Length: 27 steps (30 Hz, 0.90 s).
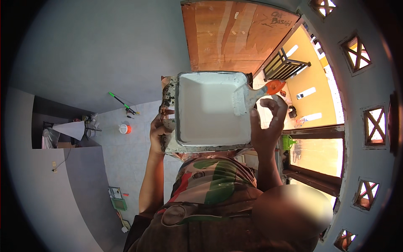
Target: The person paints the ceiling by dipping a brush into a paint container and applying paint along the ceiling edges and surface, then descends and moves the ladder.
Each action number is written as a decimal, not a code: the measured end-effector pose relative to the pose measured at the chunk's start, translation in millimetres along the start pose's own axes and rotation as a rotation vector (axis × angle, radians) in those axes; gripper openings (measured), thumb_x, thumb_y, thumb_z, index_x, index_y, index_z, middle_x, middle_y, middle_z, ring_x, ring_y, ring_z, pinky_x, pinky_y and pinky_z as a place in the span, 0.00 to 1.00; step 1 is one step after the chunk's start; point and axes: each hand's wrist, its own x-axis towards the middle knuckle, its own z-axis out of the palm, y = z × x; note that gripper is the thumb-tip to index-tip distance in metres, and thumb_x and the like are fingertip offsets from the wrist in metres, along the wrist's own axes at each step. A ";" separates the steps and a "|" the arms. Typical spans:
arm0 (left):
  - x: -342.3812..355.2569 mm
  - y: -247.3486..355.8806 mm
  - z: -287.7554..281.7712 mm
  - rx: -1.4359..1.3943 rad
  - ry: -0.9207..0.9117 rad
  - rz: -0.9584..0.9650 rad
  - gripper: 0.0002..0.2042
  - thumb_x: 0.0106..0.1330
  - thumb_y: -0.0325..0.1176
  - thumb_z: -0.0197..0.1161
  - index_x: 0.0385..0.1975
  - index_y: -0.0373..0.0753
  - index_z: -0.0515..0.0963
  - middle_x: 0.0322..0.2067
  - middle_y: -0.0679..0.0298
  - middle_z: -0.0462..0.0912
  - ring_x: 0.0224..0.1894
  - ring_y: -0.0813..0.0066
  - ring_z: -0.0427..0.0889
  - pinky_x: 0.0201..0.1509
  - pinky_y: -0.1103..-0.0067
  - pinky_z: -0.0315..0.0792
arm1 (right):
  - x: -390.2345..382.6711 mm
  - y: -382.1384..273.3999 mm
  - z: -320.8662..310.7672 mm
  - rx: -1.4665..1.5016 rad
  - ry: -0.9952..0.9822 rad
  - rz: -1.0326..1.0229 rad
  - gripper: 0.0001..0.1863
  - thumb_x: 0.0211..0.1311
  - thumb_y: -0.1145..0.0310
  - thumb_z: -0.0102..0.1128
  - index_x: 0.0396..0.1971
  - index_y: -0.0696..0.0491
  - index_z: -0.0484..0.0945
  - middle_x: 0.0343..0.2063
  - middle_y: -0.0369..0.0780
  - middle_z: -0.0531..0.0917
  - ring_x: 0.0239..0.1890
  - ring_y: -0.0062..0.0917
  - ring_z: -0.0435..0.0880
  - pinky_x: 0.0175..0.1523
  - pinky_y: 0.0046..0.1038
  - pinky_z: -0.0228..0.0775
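A square tray of white paint (205,113) sits in front of my body on a paint-spattered board (169,101). My left hand (157,133) is closed round the left edge of this board. A paintbrush (252,94) with an orange-ended handle (276,87) rests across the tray's right rim, its bristles in the paint. My right hand (268,128) is just below the brush handle, thumb by the tray's right side and fingers bent, with a gap between them. It does not appear to grip the brush.
A brown wooden door (235,35) stands ahead, beside a bright doorway. On the tiled floor at left are a white and orange bucket (125,129) and a green-handled tool (121,103). A grey built-in counter (84,185) runs along the left; a window (317,157) is at right.
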 end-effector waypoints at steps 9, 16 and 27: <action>3.4 -2.5 -7.5 0.028 -0.003 0.010 0.29 0.38 0.28 0.54 0.48 0.28 0.74 0.31 0.64 0.78 0.29 0.77 0.75 0.38 0.85 0.68 | -72.8 44.9 -11.8 0.236 0.083 0.260 0.17 0.77 0.64 0.42 0.53 0.61 0.71 0.45 0.43 0.77 0.50 0.28 0.75 0.60 0.33 0.65; 0.7 1.9 -5.9 0.074 0.005 -0.045 0.21 0.41 0.26 0.53 0.40 0.34 0.71 0.24 0.70 0.72 0.25 0.82 0.68 0.29 0.84 0.58 | -111.2 72.0 12.5 0.139 0.150 0.289 0.28 0.81 0.50 0.33 0.48 0.62 0.72 0.39 0.42 0.76 0.45 0.26 0.72 0.54 0.29 0.64; 1.2 -0.2 -7.9 -0.014 0.004 -0.081 0.27 0.38 0.24 0.58 0.46 0.35 0.70 0.25 0.68 0.75 0.25 0.79 0.73 0.30 0.82 0.64 | -107.3 70.7 23.1 0.089 0.219 0.188 0.22 0.79 0.55 0.42 0.46 0.61 0.75 0.35 0.37 0.78 0.38 0.20 0.75 0.44 0.25 0.69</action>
